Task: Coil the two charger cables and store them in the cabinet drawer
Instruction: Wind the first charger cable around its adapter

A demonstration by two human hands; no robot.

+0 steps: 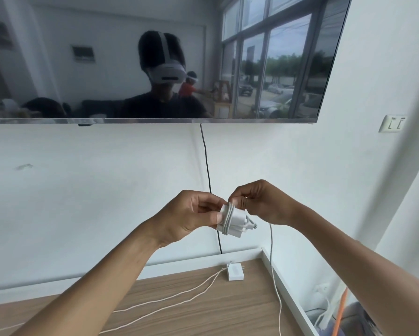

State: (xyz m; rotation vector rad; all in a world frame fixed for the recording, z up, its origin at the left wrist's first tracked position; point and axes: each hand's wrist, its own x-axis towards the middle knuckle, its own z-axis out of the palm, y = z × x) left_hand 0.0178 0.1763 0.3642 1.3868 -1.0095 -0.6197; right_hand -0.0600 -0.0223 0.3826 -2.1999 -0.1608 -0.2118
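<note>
white charger [238, 218] held up in the air between both hands, in front of the wall and above the far right corner of the surface [203, 318], with several turns of cable [229, 218] already wound tight round the block. gripped at its left end by the left hand [191, 217], thumb and curled fingers clamped on the block, probably to steady it and pin the laid turns. pinched from above by the right hand [257, 202], fingertips pressed together on the cable right at the block, likely to feed the next turn under tension. rest of that cable hanging slack from the right hand, down past the surface edge, so plenty left to wind. second charger [235, 273] lying near the back of the surface, loose cable [179, 299] trailing off leftward, uncoiled and untouched. no drawer in view. higher up, a wall-hung tv [155, 57], with a black cord [207, 166] dropping behind the hands.
</note>
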